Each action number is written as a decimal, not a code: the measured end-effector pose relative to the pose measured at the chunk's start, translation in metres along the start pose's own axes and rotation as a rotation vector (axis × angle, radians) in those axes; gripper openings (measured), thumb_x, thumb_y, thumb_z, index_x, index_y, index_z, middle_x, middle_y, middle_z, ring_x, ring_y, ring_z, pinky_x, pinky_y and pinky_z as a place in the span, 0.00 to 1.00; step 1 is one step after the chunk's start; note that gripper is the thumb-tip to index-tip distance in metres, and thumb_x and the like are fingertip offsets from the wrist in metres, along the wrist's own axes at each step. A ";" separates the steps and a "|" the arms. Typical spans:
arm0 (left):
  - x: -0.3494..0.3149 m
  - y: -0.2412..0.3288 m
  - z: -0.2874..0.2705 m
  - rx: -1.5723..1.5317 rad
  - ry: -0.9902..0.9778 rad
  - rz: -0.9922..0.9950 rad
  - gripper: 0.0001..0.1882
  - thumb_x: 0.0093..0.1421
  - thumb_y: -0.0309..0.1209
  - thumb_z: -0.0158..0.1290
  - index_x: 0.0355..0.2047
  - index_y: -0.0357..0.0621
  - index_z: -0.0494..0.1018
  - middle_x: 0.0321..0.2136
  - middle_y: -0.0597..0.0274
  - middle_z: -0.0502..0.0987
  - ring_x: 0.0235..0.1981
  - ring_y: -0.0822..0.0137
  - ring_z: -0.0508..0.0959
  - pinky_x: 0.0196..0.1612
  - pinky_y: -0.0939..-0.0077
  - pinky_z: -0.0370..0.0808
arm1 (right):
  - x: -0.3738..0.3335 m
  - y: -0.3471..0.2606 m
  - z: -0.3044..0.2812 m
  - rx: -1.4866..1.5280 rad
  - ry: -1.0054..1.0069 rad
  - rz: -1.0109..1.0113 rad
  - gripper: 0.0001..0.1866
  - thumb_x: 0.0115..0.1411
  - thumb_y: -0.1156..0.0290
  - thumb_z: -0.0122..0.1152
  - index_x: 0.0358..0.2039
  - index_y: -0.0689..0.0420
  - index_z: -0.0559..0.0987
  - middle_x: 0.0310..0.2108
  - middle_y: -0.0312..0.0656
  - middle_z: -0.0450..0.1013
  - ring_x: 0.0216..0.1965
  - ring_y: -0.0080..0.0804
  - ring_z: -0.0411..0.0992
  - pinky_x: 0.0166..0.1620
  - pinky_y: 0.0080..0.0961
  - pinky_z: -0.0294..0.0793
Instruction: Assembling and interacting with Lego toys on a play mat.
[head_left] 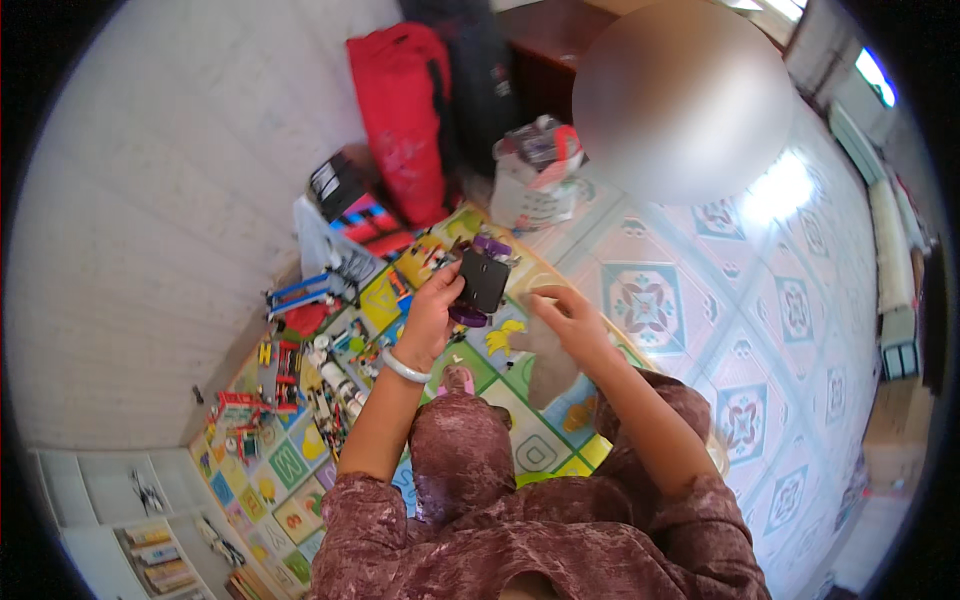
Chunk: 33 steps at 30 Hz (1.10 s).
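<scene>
My left hand (437, 305), with a pale bracelet at the wrist, grips a flat black toy piece (485, 281) by its left edge. Purple rounded parts stick out at its far and near ends; its exact kind is unclear. To the right of this piece and apart from it is my right hand (568, 318). Its thumb and forefinger are bent with a small gap between them, and no object shows in them. Both hands are above a colourful play mat (510, 400) printed with letters and pictures.
Building-brick toys (345, 385) are scattered over the mat's left side. A blue toy frame (305, 290) lies by the wall. Farther back are a red bag (405, 110), a dark case (470, 70) and a filled white plastic bag (530, 185). Shelves (110, 490) stand at lower left.
</scene>
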<state>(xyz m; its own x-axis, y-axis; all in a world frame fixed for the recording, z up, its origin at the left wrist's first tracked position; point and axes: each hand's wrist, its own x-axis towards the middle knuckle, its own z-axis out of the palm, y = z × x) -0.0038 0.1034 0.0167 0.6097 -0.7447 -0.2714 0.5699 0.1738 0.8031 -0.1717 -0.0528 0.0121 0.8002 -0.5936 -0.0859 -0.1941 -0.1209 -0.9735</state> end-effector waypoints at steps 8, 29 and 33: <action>-0.004 0.010 0.104 0.536 -0.145 0.232 0.17 0.65 0.25 0.49 0.53 0.32 0.69 0.42 0.61 0.77 0.43 0.73 0.76 0.47 0.78 0.72 | 0.023 0.002 -0.037 0.371 0.021 0.096 0.21 0.57 0.54 0.66 0.36 0.62 0.82 0.24 0.29 0.70 0.25 0.17 0.63 0.27 0.22 0.61; -0.202 0.093 0.318 -0.188 -1.089 1.312 0.06 0.61 0.37 0.55 0.39 0.64 0.78 0.39 0.86 0.75 0.46 0.76 0.70 0.36 0.76 0.72 | 0.026 -0.035 -0.077 0.551 0.302 0.078 0.21 0.58 0.52 0.65 0.27 0.61 0.80 0.21 0.31 0.70 0.24 0.18 0.64 0.26 0.26 0.62; -0.210 0.085 0.318 -0.254 -0.943 1.379 0.07 0.62 0.37 0.53 0.40 0.65 0.78 0.39 0.86 0.75 0.45 0.76 0.69 0.35 0.78 0.71 | 0.034 -0.025 -0.074 0.498 0.228 0.113 0.22 0.59 0.51 0.64 0.33 0.61 0.81 0.27 0.32 0.74 0.29 0.19 0.69 0.31 0.24 0.67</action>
<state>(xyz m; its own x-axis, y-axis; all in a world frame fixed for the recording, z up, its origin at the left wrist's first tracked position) -0.2584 0.0698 0.3108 0.2288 -0.0421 0.9726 0.0576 0.9979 0.0296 -0.1817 -0.1282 0.0495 0.6361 -0.7448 -0.2015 0.0643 0.3114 -0.9481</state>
